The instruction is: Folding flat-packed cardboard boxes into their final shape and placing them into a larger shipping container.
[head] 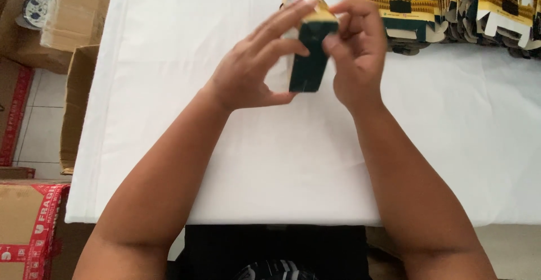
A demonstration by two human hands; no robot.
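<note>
— Holding of the small dark green carton point(309, 60) is shared by both hands above the white tablecloth point(270, 161), is it not?

— It is. The carton is kept upright over the far middle of the cloth, its gold-edged top end raised and its silvery flaps opened upward. It is pressed from one side by the left hand point(253, 71), whose fingers are stretched long and only slightly curled, the thumb tucked under the carton's lower end.

— And the other hand?

— The top edge of the carton is pinched by the right hand point(358, 54), the fingers bent tightly inward and closed on the cardboard. Nothing else is gripped by either hand.

— What is seen beyond the carton?

— A row of flat, unfolded cartons point(445, 4) in the same green and gold print is laid along the far right edge of the cloth, well apart from the hands. To the left of the cloth, brown cardboard boxes point(73, 15) are stacked on the tiled floor, and a box with red tape point(28, 223) is placed near the cloth's near left corner.
</note>
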